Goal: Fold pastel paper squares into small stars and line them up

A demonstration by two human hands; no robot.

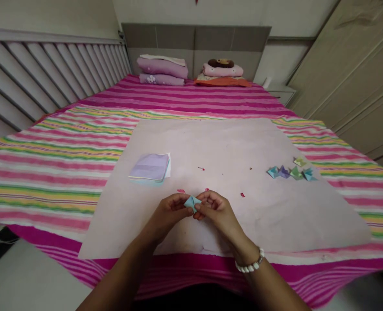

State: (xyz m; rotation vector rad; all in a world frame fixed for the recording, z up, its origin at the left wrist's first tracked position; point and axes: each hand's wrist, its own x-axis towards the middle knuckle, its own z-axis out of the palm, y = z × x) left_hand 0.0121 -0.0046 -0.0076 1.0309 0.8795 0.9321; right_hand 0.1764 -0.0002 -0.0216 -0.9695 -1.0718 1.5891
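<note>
Between my two hands is a small light-blue folded origami paper (192,202), held a little above a white sheet (224,142). My left hand (173,209) pinches its left side between thumb and fingers. On the right side, my right hand (213,207) grips it with the thumb in front and the fingers curled behind. A crease line shows down the middle of the paper. Its back side is hidden by my fingers.
A stack of square coloured papers (151,167), purple on top, lies to the left. Several small folded paper pieces (284,172) sit at the right. Red scraps (242,195) are scattered on the sheet. Folded bedding (162,69) rests by the headboard (165,39).
</note>
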